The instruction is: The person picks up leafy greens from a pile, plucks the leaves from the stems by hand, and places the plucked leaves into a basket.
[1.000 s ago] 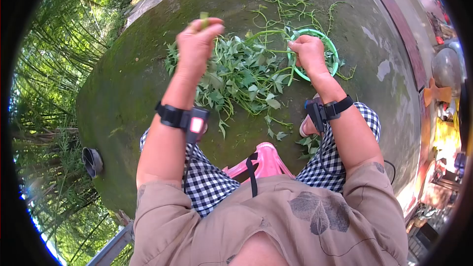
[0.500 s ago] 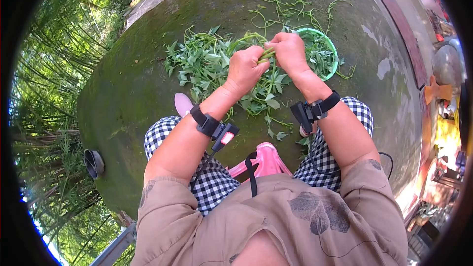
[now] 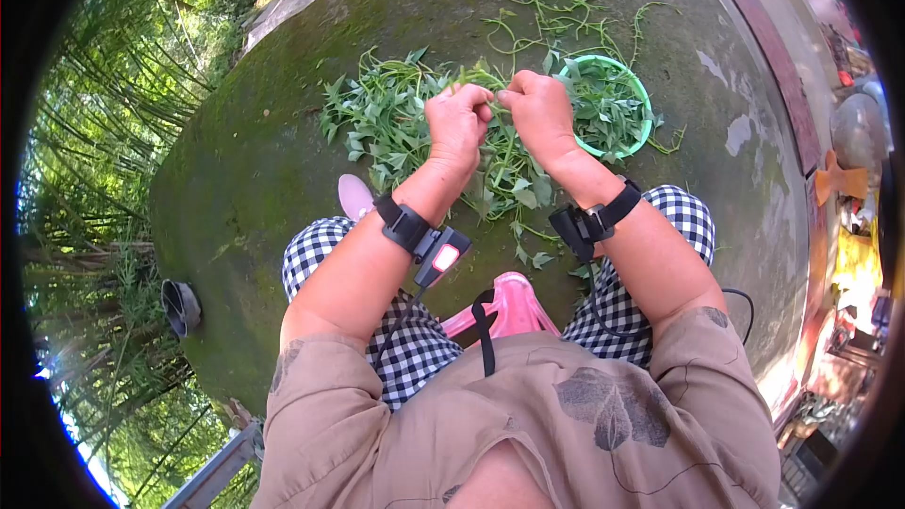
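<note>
My left hand (image 3: 458,121) is closed around green leafy vines, with stems showing at its fingertips. Close beside it, my right hand (image 3: 539,115) pinches the same stems between thumb and fingers. Under both hands spreads a loose pile of leafy vines (image 3: 391,123) on the mossy ground. Just right of my right hand stands a round light-green basket (image 3: 647,106) filled with picked leaves. The exact stem between the fingertips is partly hidden.
Bare, stripped vine stems (image 3: 566,5) lie beyond the basket. A pink plastic stool (image 3: 514,306) is between my knees. A dark pot-like container (image 3: 179,308) sits at the left edge of the mossy concrete (image 3: 255,226). An orange object (image 3: 839,177) is at far right.
My hands have drawn slightly apart, and the left has turned more upright with its fingers higher. The thick stem bundle that showed between them is less visible. The view has shifted slightly.
</note>
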Available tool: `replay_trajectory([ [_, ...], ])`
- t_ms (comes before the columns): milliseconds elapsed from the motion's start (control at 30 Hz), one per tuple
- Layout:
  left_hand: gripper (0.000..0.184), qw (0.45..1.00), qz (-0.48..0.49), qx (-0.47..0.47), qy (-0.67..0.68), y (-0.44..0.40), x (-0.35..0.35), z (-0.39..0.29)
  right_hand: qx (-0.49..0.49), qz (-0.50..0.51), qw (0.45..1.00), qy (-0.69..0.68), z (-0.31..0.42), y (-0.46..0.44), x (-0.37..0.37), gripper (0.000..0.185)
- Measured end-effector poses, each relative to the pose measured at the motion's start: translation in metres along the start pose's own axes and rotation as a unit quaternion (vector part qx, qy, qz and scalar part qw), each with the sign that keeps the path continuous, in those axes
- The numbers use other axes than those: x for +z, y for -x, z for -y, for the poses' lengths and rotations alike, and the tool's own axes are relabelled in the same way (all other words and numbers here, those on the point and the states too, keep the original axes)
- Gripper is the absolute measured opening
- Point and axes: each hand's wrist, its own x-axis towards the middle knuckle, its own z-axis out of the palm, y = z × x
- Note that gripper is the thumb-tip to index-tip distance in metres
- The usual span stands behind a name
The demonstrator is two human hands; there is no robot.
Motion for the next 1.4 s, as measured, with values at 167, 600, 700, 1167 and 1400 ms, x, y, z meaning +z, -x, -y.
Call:
replay_trajectory([
  [167,0.011,0.999,0.006,0.026,0.037,-0.015,-0.016,-0.023,-0.015,-0.023,1.000,-0.012,-0.018,-0.012,-0.007,0.023],
  [600,0.020,0.986,0.058,0.146,0.061,-0.048,-0.129,-0.112,-0.004,-0.020,0.998,-0.058,-0.074,-0.027,-0.039,0.020],
  [700,0.022,0.982,-0.024,0.185,0.033,-0.036,-0.141,-0.130,0.067,0.034,0.978,-0.195,-0.075,-0.022,-0.048,0.017],
  [1167,0.021,0.940,0.152,-0.002,-0.306,-0.007,-0.069,-0.073,0.086,0.205,0.926,-0.304,-0.048,-0.005,-0.038,0.014],
  [1400,0.013,0.953,0.144,-0.043,-0.262,-0.015,-0.065,-0.061,-0.086,0.002,0.996,-0.014,-0.046,-0.004,-0.029,0.021],
])
